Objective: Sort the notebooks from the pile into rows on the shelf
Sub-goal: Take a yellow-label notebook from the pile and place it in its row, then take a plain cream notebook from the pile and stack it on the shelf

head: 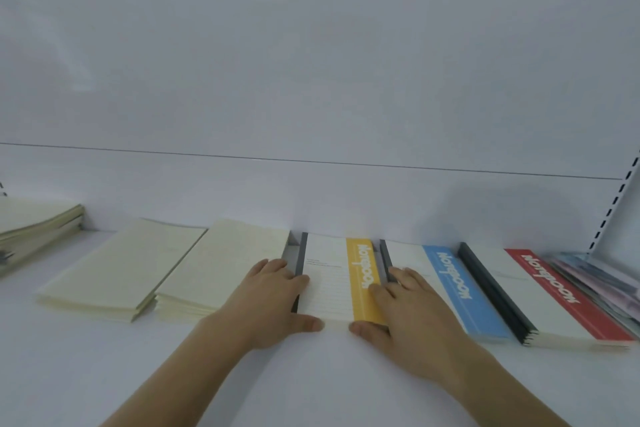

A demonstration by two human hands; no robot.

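Yellow-banded white notebook stack (332,282) lying on white shelf (311,374) at 6 o'clock; left hand (273,302) and right hand (408,308), fingers straight, pressing its sides; blue-banded stack (460,291) at 3 o'clock.

On the shelf (104,374), notebook stacks (221,270) lie side by side against the far wall (311,80); the pile (31,229) sits far left, and 2 hands (277,305) flank the middle stack (329,281)
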